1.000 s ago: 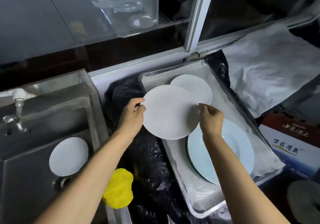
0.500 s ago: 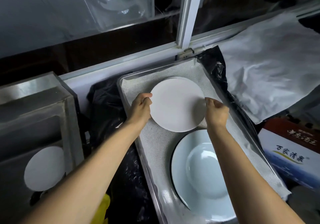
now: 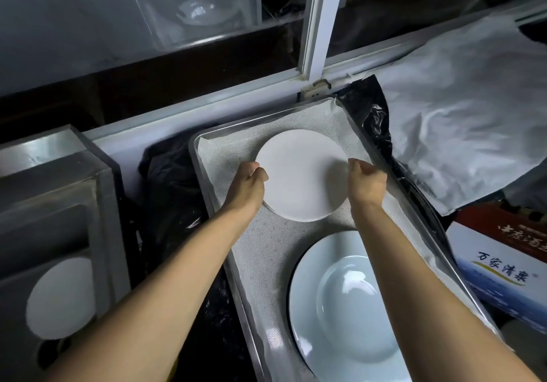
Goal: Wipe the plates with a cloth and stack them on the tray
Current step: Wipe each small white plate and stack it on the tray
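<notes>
A flat white plate (image 3: pixel 302 174) lies at the far end of the metal tray (image 3: pixel 207 192), on top of another white plate whose rim just shows beneath it. My left hand (image 3: pixel 247 186) grips its left edge and my right hand (image 3: pixel 365 183) grips its right edge. A large pale blue deep plate (image 3: pixel 346 298) sits at the near end of the tray, on the white mesh liner (image 3: pixel 266 245). One more white plate (image 3: pixel 59 298) lies in the steel sink at the left. No cloth is in sight.
The steel sink (image 3: pixel 59 192) stands left of the tray, with black plastic sheeting (image 3: pixel 168 198) between them. A window frame (image 3: pixel 316 23) runs behind. White wrapping (image 3: pixel 461 109) and a printed box (image 3: pixel 500 260) crowd the right side.
Both hands carried the white plate away from me and lowered it onto the plate at the tray's far end. The yellow cloth near the sink has dropped out of view.
</notes>
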Available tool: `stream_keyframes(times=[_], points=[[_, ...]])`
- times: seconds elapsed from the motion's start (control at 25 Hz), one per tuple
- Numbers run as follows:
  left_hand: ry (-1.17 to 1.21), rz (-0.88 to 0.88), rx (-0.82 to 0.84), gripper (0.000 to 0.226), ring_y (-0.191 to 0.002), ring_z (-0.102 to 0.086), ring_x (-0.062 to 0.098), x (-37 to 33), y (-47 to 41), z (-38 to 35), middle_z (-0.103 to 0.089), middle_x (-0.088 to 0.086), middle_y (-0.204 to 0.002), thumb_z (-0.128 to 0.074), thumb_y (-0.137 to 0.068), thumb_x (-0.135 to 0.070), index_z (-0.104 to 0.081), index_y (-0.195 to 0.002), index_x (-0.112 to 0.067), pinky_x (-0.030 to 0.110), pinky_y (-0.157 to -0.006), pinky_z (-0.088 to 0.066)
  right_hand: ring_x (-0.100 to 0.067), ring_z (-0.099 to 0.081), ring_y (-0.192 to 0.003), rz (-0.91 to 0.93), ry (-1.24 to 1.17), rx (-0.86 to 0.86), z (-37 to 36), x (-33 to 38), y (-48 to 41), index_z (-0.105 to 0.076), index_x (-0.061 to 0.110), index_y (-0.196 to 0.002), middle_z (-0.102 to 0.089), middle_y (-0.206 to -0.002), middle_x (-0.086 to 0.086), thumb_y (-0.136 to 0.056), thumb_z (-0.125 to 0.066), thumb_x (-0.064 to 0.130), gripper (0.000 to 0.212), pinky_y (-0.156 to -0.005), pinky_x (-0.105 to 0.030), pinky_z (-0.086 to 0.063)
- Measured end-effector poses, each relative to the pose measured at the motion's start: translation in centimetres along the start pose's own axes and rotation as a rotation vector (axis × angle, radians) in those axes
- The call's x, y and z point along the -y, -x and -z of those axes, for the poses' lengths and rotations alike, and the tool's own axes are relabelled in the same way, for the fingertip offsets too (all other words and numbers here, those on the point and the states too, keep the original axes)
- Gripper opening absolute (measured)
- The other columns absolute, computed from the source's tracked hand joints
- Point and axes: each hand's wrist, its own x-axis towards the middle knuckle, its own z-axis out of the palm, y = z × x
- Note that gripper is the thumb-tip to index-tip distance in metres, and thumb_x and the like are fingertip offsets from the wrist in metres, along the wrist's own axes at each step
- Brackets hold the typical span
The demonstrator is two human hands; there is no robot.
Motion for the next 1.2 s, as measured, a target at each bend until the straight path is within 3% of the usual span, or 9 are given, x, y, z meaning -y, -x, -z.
stream_keyframes(times=[0.2,0.36,0.4,0.44,0.56,0.76,0.88,1.04,1.2], points=[[-0.084,0.004,0.042,0.054,-0.119,-0.057,0.024,0.2,0.5,0.1,-0.055,0.000,-0.138,-0.049,-0.080,-0.038,-0.048,-0.132,-0.026,0.041,-0.102,-0.046,-0.017,-0.029,-0.056,0.029,0.045,-0.018,-0.3,0.1,0.0,-0.047,0.011,-0.058,-0.031,-0.063,0.000,-0.090,-0.053,0.010,0.032,-0.051,-0.026,-0.033],[-0.206,-0.052,0.084,0.047,-0.112,-0.047,0.014,0.7,0.5,0.3,-0.047,-0.005,-0.127,-0.048,-0.097,-0.022,-0.042,-0.143,-0.022,0.026,-0.090,-0.034,-0.016,-0.032,-0.053,0.063,0.062,-0.016,-0.2,-0.2,0.3,-0.056,0.006,-0.061,-0.033,-0.058,0.003,-0.090,-0.052,0.011,0.030,-0.061,-0.032,-0.036],[-0.240,-0.087,0.086,0.047,-0.110,-0.046,0.012,0.8,0.5,0.4,-0.048,-0.005,-0.125,-0.049,-0.097,-0.021,-0.042,-0.143,-0.021,0.025,-0.090,-0.034,-0.019,-0.043,-0.058,0.107,0.081,-0.013,-0.2,-0.4,0.6,-0.066,0.002,-0.073,-0.052,-0.062,-0.015,-0.089,-0.052,0.016,0.026,-0.067,-0.033,-0.043],[-0.281,-0.128,0.085,0.046,-0.107,-0.047,0.012,0.9,0.6,0.6,-0.050,-0.003,-0.122,-0.049,-0.097,-0.020,-0.043,-0.143,-0.020,0.024,-0.089,-0.034,-0.025,-0.058,-0.072,0.155,0.115,-0.021,-0.2,-0.5,0.8,-0.073,0.001,-0.091,-0.068,-0.079,-0.012,-0.087,-0.050,0.021,0.031,-0.078,-0.036,-0.050],[-0.382,-0.216,0.067,0.041,-0.094,-0.051,0.014,0.8,1.4,1.1,-0.056,0.002,-0.110,-0.051,-0.097,-0.017,-0.052,-0.137,-0.021,0.024,-0.081,-0.038,-0.038,-0.065,-0.097,0.318,0.209,0.008,-0.2,-0.3,2.3,-0.073,0.007,-0.112,-0.068,-0.107,-0.022,-0.085,-0.051,0.016,0.036,-0.093,-0.043,-0.051],[-0.464,-0.378,0.033,0.040,-0.116,-0.054,0.022,0.5,4.2,2.3,-0.058,0.004,-0.131,-0.053,-0.095,-0.013,-0.056,-0.134,-0.020,0.030,-0.100,-0.042,-0.025,-0.068,-0.093,0.459,0.143,0.088,0.2,1.4,7.0,-0.072,0.010,-0.115,-0.067,-0.112,-0.013,-0.092,-0.053,0.007,0.029,-0.086,-0.023,-0.045],[-0.460,-0.437,0.022,0.038,-0.115,-0.056,0.027,0.5,6.6,3.9,-0.057,-0.001,-0.136,-0.054,-0.096,-0.015,-0.056,-0.132,-0.024,0.039,-0.100,-0.046,-0.021,-0.069,-0.093,0.526,0.095,0.124,0.3,2.1,10.3,-0.072,0.012,-0.114,-0.068,-0.111,-0.008,-0.090,-0.051,0.012,0.032,-0.089,-0.031,-0.051],[-0.441,-0.412,0.013,0.035,-0.120,-0.053,0.008,0.8,10.3,6.8,-0.060,-0.010,-0.133,-0.054,-0.097,-0.014,-0.060,-0.130,-0.024,0.021,-0.102,-0.039,-0.014,-0.068,-0.093,0.546,0.077,0.190,0.1,3.4,15.0,-0.072,0.015,-0.116,-0.068,-0.112,-0.002,-0.088,-0.048,0.018,0.037,-0.089,-0.038,-0.053],[-0.354,-0.404,-0.044,0.033,-0.114,-0.053,0.000,2.4,13.5,10.0,-0.064,-0.015,-0.125,-0.053,-0.097,-0.012,-0.064,-0.124,-0.026,0.020,-0.100,-0.042,-0.014,-0.066,-0.091,0.603,0.056,0.260,-0.5,4.0,19.8,-0.071,0.015,-0.115,-0.067,-0.110,-0.001,-0.090,-0.050,0.014,0.033,-0.089,-0.033,-0.052]])
